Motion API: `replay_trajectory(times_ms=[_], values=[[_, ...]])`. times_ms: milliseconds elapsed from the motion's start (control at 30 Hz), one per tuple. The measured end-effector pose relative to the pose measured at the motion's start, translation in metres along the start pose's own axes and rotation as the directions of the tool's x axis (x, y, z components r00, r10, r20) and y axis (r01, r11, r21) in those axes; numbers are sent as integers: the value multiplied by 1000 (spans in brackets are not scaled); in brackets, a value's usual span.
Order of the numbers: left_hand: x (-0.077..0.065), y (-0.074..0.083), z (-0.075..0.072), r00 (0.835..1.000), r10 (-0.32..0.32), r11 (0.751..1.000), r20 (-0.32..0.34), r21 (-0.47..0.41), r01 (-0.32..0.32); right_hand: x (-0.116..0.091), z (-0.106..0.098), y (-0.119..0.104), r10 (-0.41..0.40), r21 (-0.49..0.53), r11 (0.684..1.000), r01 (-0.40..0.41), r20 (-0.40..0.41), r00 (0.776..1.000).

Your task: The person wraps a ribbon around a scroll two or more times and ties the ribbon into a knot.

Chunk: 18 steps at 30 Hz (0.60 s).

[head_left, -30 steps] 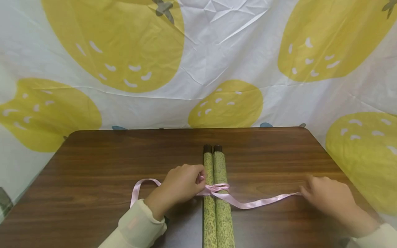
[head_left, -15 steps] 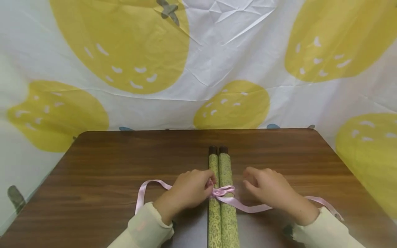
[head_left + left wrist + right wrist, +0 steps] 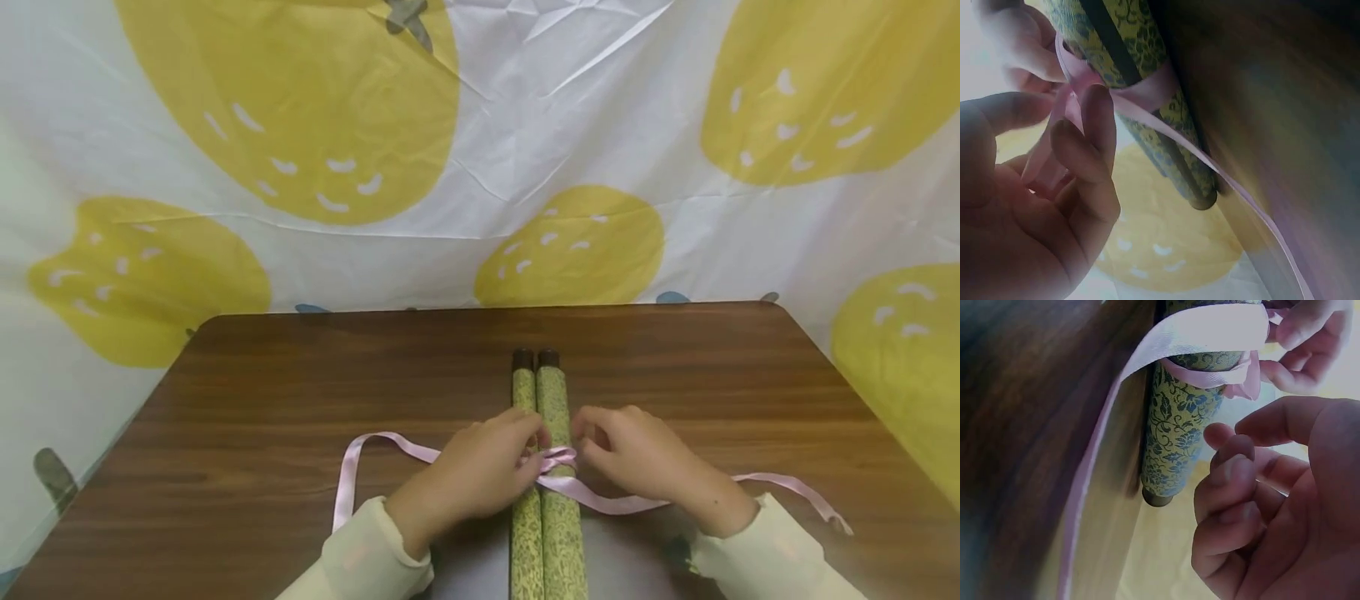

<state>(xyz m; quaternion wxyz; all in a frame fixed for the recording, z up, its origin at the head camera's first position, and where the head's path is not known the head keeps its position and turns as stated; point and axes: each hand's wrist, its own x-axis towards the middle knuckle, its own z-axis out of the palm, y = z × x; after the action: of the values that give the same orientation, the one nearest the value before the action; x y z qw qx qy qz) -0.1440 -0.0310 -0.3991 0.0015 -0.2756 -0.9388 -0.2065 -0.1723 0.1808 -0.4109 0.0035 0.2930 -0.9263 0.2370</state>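
Two rolls of yellow-green floral brocade, a left roll (image 3: 526, 533) and a right roll (image 3: 562, 533), lie side by side with dark end caps. A pink ribbon (image 3: 600, 502) goes around them, with a small loop on top. My left hand (image 3: 476, 467) is over the rolls; in the left wrist view its thumb and fingers pinch a fold of the ribbon (image 3: 1050, 156). To the right of the loop is my right hand (image 3: 648, 454), fingers loosely bent. Nothing shows between those fingers in the right wrist view, where the hand (image 3: 1285, 506) is apart from the ribbon (image 3: 1210, 331).
Both rolls lie on a brown wood-grain table (image 3: 337, 375). One ribbon tail (image 3: 348, 479) curves to the left, and another tail (image 3: 798, 487) runs out past the right wrist. A white cloth with yellow fruit prints (image 3: 360, 275) hangs behind the table.
The right hand had the ribbon's right tail pulled out to the side, let it go and came in beside the loop. The left hand has moved slightly right over the knot.
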Motion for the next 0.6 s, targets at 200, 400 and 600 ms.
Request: replay_trajectory(times_ms=[200, 400, 600], values=[[-1, 5, 4, 998, 59, 998, 7, 7, -59, 1, 2, -1, -58, 53, 997, 58, -3, 998], [-2, 5, 9, 996, 84, 996, 12, -31, -83, 0, 6, -3, -80, 45, 996, 79, 8, 997], [-1, 5, 13, 994, 111, 993, -9, -25, -112, 0, 10, -4, -99, 73, 992, 99, -3, 995]])
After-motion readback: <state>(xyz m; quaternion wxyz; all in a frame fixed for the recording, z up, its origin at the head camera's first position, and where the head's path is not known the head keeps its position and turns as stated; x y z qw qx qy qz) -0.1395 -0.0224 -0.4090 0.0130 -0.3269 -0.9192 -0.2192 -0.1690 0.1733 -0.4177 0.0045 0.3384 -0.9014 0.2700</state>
